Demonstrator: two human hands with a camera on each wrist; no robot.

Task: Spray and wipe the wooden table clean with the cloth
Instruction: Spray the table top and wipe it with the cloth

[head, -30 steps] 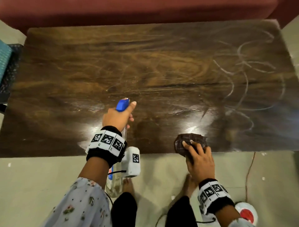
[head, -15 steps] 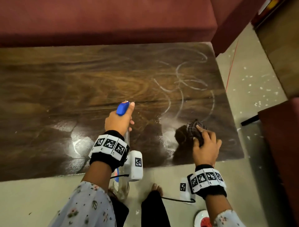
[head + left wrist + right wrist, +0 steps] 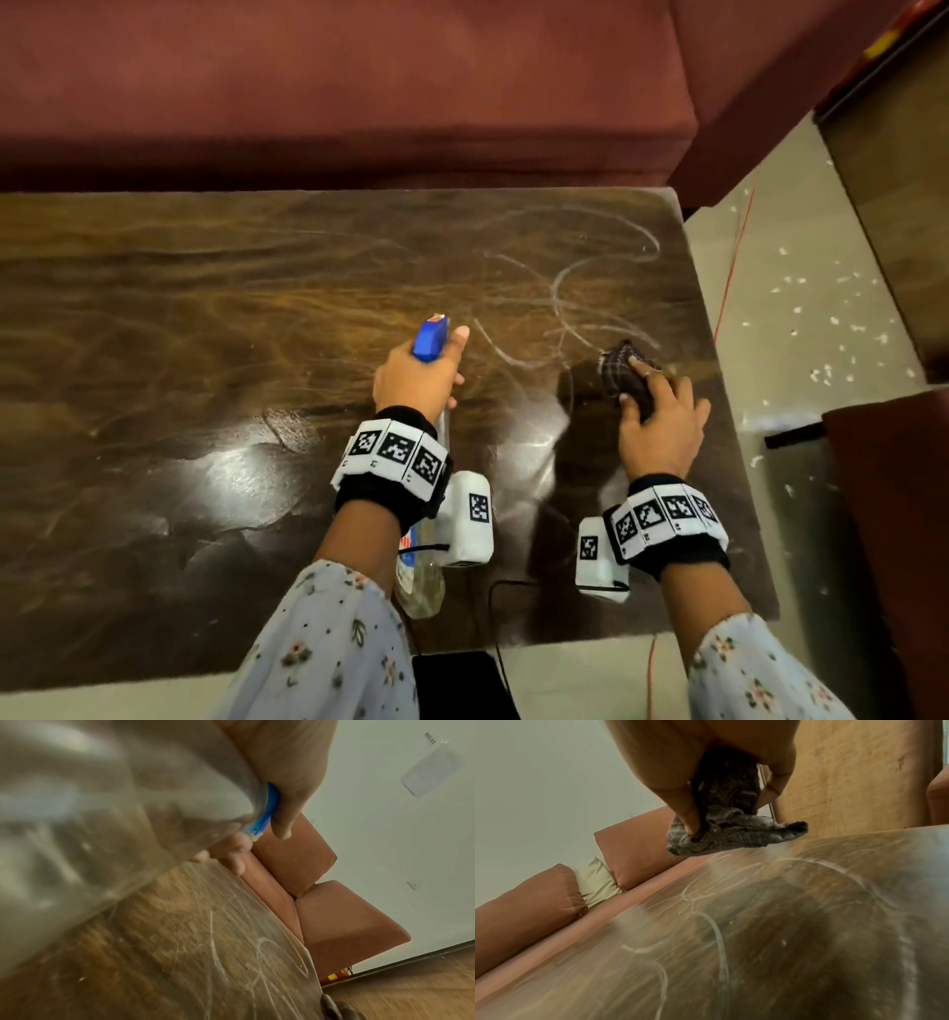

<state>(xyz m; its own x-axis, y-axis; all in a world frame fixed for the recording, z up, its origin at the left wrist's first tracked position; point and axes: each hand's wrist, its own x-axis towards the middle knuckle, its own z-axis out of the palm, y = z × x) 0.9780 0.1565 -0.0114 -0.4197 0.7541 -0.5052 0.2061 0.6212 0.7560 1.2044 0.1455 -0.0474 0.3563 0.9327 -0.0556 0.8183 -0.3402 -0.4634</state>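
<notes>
Chalk-scribbled wooden table [image 3: 205,318]; bunched dark cloth [image 3: 624,372], perhaps touching it; clear blue-nozzled spray bottle [image 3: 430,339].

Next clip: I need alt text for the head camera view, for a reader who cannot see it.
Seen from above, a person's right hand presses a dark cloth onto a wooden table beside white scribbles, while the left hand holds a spray bottle with a blue top over the table. A red sofa stands behind the table.
</notes>
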